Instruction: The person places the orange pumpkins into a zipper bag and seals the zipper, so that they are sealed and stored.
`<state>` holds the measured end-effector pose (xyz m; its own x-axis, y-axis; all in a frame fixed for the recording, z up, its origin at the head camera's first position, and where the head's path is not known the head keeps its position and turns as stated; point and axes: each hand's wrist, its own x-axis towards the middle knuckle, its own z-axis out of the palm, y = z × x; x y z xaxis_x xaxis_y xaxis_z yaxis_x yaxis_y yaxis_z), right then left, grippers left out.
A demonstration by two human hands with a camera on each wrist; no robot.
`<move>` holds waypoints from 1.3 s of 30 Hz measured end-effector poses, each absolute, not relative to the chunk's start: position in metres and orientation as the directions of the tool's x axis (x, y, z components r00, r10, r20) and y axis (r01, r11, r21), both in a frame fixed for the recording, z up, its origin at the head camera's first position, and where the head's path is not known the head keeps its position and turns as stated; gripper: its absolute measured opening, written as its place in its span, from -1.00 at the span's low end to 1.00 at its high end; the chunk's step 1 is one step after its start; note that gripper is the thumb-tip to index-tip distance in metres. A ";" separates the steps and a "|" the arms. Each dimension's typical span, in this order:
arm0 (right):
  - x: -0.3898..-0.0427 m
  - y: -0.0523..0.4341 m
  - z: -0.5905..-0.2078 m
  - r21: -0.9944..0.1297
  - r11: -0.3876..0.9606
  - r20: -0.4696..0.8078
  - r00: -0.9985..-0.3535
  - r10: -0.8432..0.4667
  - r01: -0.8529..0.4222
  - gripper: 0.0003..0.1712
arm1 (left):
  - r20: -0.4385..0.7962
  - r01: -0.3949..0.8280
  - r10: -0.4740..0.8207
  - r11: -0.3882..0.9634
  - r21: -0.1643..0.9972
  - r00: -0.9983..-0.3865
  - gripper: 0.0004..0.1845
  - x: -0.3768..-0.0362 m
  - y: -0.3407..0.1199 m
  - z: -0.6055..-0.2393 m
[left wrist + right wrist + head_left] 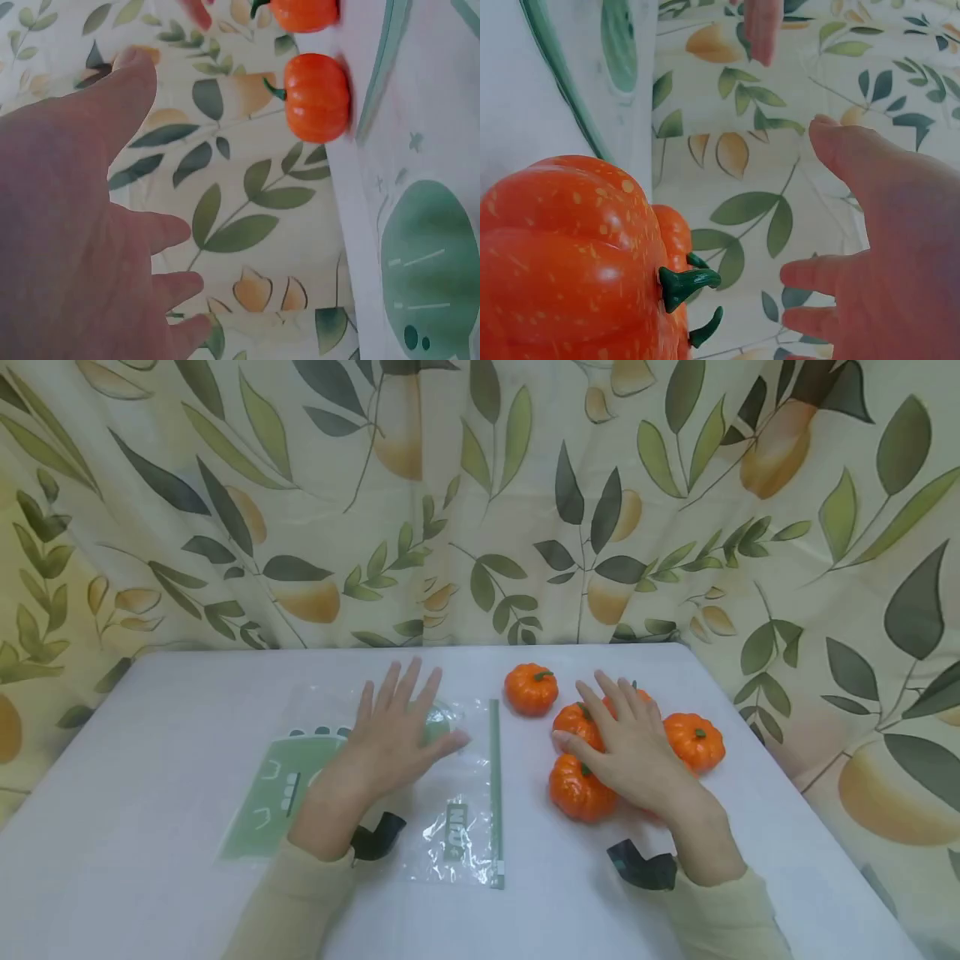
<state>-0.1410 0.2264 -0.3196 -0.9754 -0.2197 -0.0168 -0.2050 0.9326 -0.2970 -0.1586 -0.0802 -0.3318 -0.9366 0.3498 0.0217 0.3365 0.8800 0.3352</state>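
a person's left hand [390, 735] lay flat, fingers released, on a clear bag [405, 777] at desk [150, 760] centre; the right hand [633, 747] hovered spread over pumpkins [581, 789] right, best gripped singly.

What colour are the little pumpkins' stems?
Dark green, on orange pumpkins; the right wrist view shows a stem best.
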 end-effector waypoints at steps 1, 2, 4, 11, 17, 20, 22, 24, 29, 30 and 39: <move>-0.140 0.225 -0.319 -0.296 0.931 -0.020 -0.973 -0.229 -0.213 0.04 | 0.023 0.345 0.358 0.879 0.329 -0.933 0.01 -0.158 -0.079 -0.332; -0.139 0.225 -0.319 -0.297 0.929 -0.022 -0.971 -0.237 -0.220 0.05 | 0.024 0.355 0.367 0.877 0.324 -0.930 0.02 -0.158 -0.077 -0.332; -0.136 0.223 -0.317 -0.301 0.925 -0.010 -0.970 -0.245 -0.230 0.03 | 0.023 0.386 0.398 0.871 0.303 -0.917 0.04 -0.157 -0.072 -0.333; -0.128 0.216 -0.317 -0.288 0.925 -0.007 -0.966 -0.259 -0.247 -0.18 | -0.031 0.441 0.464 0.858 0.264 -0.885 0.10 -0.152 -0.056 -0.349; -0.127 0.215 -0.321 -0.269 0.937 -0.113 -0.959 -0.260 -0.223 -0.25 | -0.079 0.460 0.490 0.854 0.244 -0.868 0.13 -0.153 -0.048 -0.359; -0.129 0.214 -0.325 -0.288 0.933 -0.158 -0.951 -0.267 -0.215 -0.23 | -0.113 0.473 0.511 0.844 0.252 -0.852 0.13 -0.152 -0.042 -0.364; -0.130 0.214 -0.328 -0.299 0.930 -0.168 -0.948 -0.271 -0.213 -0.24 | -0.141 0.483 0.526 0.839 0.251 -0.839 0.12 -0.151 -0.038 -0.367; -0.130 0.214 -0.331 -0.299 0.929 -0.153 -0.950 -0.272 -0.218 -0.30 | -0.173 0.486 0.535 0.834 0.261 -0.827 0.10 -0.148 -0.034 -0.369; -0.134 0.212 -0.338 -0.270 0.929 -0.059 -0.959 -0.277 -0.252 -0.38 | -0.252 0.472 0.536 0.838 0.275 -0.805 0.01 -0.143 -0.027 -0.373; -0.135 0.211 -0.338 -0.267 0.929 -0.043 -0.960 -0.276 -0.255 -0.37 | -0.262 0.468 0.532 0.841 0.270 -0.805 0.00 -0.142 -0.026 -0.374; -0.134 0.215 -0.341 -0.311 0.921 -0.102 -0.956 -0.275 -0.232 -0.28 | -0.248 0.476 0.533 0.841 0.258 -0.809 -0.15 -0.138 -0.023 -0.382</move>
<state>-0.1338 0.2148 -0.3411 -0.9560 -0.2753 -0.1016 -0.2323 0.9214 -0.3115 -0.1382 -0.0232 -0.3821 -0.8089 0.5332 -0.2479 0.4755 0.8412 0.2575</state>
